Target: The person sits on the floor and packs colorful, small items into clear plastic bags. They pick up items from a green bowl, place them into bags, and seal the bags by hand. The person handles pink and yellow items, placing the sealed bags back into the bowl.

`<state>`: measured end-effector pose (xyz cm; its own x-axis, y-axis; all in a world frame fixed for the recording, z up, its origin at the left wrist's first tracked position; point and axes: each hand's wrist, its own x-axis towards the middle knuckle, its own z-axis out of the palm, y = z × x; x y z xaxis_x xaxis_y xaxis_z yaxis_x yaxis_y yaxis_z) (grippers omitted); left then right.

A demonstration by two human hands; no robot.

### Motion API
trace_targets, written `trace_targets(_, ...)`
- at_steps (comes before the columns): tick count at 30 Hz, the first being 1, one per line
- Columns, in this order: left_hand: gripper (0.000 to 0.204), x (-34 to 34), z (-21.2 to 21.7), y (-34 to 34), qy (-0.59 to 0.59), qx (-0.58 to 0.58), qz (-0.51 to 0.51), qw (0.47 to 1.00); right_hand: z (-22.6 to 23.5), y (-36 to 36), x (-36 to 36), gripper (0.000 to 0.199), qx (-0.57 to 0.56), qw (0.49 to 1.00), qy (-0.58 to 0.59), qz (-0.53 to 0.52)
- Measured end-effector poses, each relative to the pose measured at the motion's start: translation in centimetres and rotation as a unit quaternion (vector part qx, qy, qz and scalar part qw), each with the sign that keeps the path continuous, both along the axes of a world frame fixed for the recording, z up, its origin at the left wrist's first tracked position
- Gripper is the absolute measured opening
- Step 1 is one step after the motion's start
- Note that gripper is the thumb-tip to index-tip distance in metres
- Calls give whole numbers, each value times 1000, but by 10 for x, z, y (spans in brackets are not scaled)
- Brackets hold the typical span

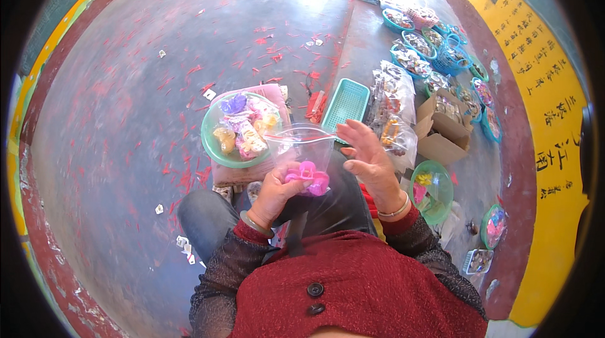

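Note:
Above my lap, my left hand (279, 190) is closed on the lower part of a clear zip bag (313, 151) with a glossy pink plastic piece (317, 181) of rounded lobes. Its exact kind is unclear, as is whether it lies fully inside the bag. The bag's top edge points away from me. Beside its right edge, my right hand (373, 163) is raised with the fingers stretched out and holds nothing; I cannot tell whether the fingertips touch the bag. Just beyond the bag, a pale green bowl (208, 133) of bagged purple, white and yellowish pieces sits on a pink padded stool (279, 94).
An oblong green basket (358, 91) lies ahead on the floor. To the right are clear bags of small goods (395, 98), a cardboard box (446, 139), a green bowl (443, 196) and several filled baskets along the yellow wall (529, 104). Red scraps litter the grey floor (138, 86).

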<state>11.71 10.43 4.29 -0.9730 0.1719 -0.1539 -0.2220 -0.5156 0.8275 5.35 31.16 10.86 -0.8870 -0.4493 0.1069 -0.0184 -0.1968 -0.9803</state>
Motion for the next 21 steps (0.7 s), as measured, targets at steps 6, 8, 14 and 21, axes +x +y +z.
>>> trace_targets(6, 32, 4, -5, 8, 60, -54, -2, 997, -12, -23, 8, 36, -73, 996, -44, -20)
trace_targets(8, 39, 4, -4, 8, 56, -35, -13, 998, -12, -23, 12, 24, -34, 997, 0, -65)
trace_targets(14, 59, 2, 13, -4, 126, -26, 13, 992, 7, -16, 23, 16, 62, 993, 71, -68)
trace_targets(21, 28, 4, 29, -11, 199, -94, 63, 973, 11, -14, 26, 16, 47, 997, 38, -38)
